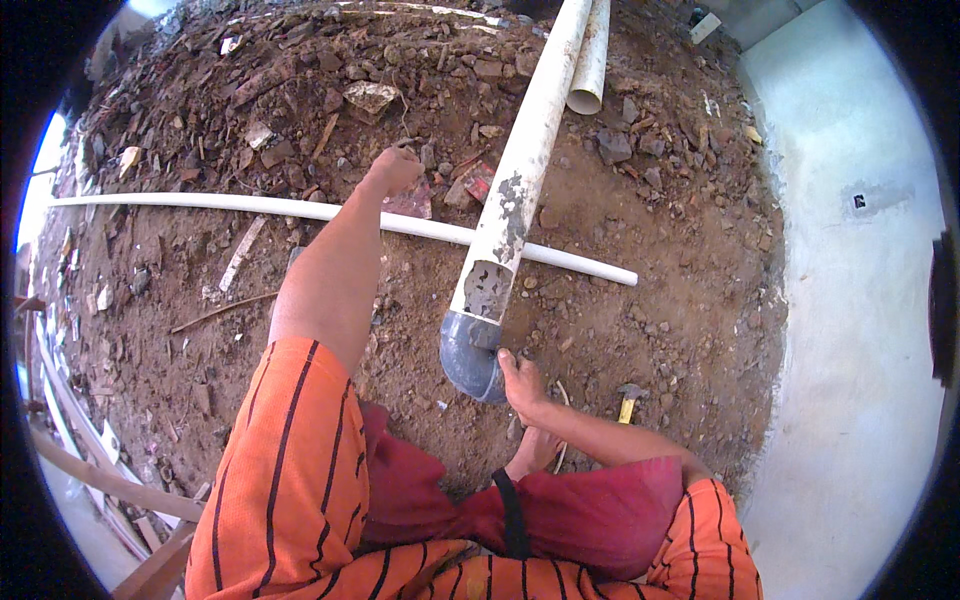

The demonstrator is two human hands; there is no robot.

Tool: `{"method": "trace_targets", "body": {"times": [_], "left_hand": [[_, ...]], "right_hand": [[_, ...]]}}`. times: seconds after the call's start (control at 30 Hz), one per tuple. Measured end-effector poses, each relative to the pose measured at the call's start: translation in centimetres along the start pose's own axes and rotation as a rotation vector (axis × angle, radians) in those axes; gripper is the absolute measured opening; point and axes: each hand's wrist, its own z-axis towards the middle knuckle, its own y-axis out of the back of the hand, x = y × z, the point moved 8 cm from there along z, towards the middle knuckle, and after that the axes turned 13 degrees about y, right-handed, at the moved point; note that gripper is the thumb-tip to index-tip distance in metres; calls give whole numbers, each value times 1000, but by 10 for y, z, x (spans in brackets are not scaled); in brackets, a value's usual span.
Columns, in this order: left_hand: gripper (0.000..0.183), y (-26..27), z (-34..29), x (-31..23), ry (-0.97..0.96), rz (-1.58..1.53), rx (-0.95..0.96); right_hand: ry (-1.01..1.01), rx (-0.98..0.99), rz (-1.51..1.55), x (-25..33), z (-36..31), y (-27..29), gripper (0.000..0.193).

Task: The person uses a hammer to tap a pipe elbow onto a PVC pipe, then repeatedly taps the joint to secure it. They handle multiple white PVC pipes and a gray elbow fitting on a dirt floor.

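Note:
My right hand (522, 388) grips the open end of a grey pipe elbow (468, 352), thumb on its side and the other fingers mostly hidden. The elbow sits on the near end of a long, dirt-stained white pipe (520, 170), which has a grey patch near the joint. Reaching forward to the left of this pipe, my left hand (400, 170) is closed above the rubble; whatever its fingers hold, if anything, is too small to make out. A thinner white pipe (270, 207) lies crosswise beneath the long one.
Another white pipe (588, 90) lies beside the long pipe at the far end. A hammer with a yellow handle (627, 408) rests on the dirt to the right. Broken rubble (290, 110) covers the far ground. A pale wall (850, 300) bounds the right; wooden pieces (120, 480) lie lower left.

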Motion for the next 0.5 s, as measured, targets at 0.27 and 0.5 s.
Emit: {"method": "trace_targets", "body": {"times": [0.27,0.5], "left_hand": [[26,7,-3,8,92,-27,-19],[38,27,-3,-2,173,-375,-25]], "right_hand": [[-79,54,-116,11,-3,0,56],[-42,97,-103,13,2,-8,58]]}}
